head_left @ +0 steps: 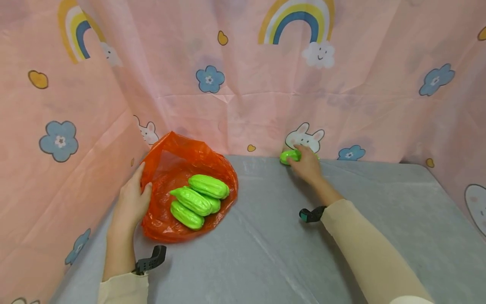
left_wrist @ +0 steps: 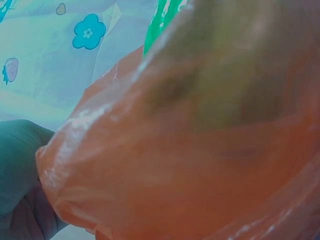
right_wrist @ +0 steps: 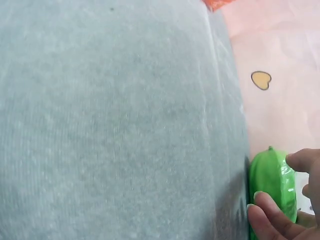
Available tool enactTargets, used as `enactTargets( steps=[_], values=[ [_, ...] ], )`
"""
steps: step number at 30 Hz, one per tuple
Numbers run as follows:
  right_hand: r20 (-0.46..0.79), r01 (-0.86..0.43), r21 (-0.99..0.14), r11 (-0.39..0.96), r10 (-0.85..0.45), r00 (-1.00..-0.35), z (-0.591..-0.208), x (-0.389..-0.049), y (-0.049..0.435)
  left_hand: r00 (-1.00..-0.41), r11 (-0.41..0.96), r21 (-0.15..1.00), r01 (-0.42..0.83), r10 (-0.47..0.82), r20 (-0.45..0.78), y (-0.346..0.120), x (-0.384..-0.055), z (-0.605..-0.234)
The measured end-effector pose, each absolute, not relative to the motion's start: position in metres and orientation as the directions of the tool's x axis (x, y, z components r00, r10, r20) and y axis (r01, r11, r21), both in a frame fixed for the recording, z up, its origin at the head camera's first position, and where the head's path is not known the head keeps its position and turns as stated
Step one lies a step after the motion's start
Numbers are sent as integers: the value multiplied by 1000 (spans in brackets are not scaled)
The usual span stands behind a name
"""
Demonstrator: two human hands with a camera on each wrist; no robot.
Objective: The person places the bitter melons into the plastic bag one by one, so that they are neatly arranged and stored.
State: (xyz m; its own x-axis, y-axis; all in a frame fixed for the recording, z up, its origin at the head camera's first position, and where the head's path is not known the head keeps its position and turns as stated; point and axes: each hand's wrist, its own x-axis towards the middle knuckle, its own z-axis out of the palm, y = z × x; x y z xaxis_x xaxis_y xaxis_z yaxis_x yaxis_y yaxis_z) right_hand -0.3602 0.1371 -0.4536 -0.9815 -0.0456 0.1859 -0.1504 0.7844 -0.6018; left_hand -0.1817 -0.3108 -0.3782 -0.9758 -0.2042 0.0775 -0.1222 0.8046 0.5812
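An orange-red plastic bag (head_left: 171,230) stands open on the left of the table, with several glossy, ridged green gourds (head_left: 209,186) piled inside. My left hand (head_left: 130,200) holds the bag's left rim between thumb and fingers. In the left wrist view the thin orange film (left_wrist: 150,170) fills most of the picture, beside part of the hand (left_wrist: 20,170). Against the back curtain, my right hand (head_left: 306,164) grips another green gourd (head_left: 287,157). The right wrist view shows that gourd (right_wrist: 270,175) lying lengthwise between thumb and fingers, its far part covered by the hand.
A grey cloth covers the table (head_left: 258,236). Pink printed curtain (head_left: 243,109) hangs along the back and both sides. Black camera mounts sit on the left wrist (head_left: 149,261) and right wrist (head_left: 312,214).
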Motion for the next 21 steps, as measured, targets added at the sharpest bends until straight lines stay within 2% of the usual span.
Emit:
enactTargets(
  steps=[5,12,21],
  values=[
    [124,-129,-598,791,-68,-990,-450,-359,140,-976,809,578,-111,-197,88,-311,-181,-380],
    [125,-129,-594,794,-67,-990,-453,-356,142,-977,804,581,-126,-202,67,-309,-180,-380],
    [225,-312,-553,773,-222,-949,-460,-342,145,-979,810,577,-104,-185,83,-308,-182,-379]
  ],
)
